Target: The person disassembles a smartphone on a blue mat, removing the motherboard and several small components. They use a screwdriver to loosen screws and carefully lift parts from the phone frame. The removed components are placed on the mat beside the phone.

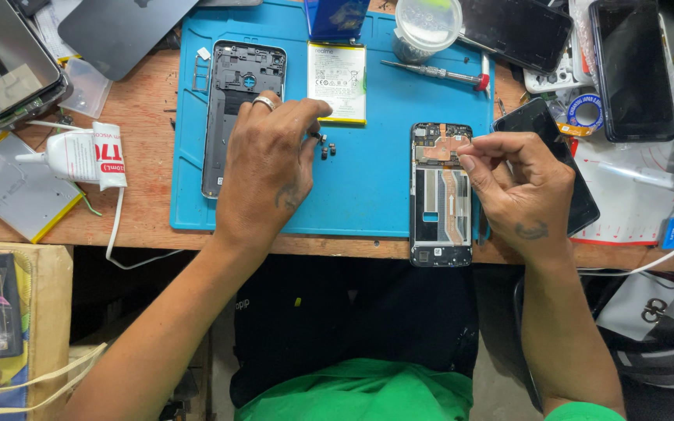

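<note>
On the blue mat [368,195], your left hand [271,168] pinches small parts [326,148] beside the battery [337,82]; your right hand [520,191] pinches something tiny over the opened phone [440,203].

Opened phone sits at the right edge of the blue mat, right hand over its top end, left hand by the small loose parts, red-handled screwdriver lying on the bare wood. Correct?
One slip: the red-handled screwdriver lies on the blue mat, not on bare wood, as the head view shows. The rest stands: opened phone at the mat's right edge, right hand over its top end, left hand by the small loose parts.
</note>
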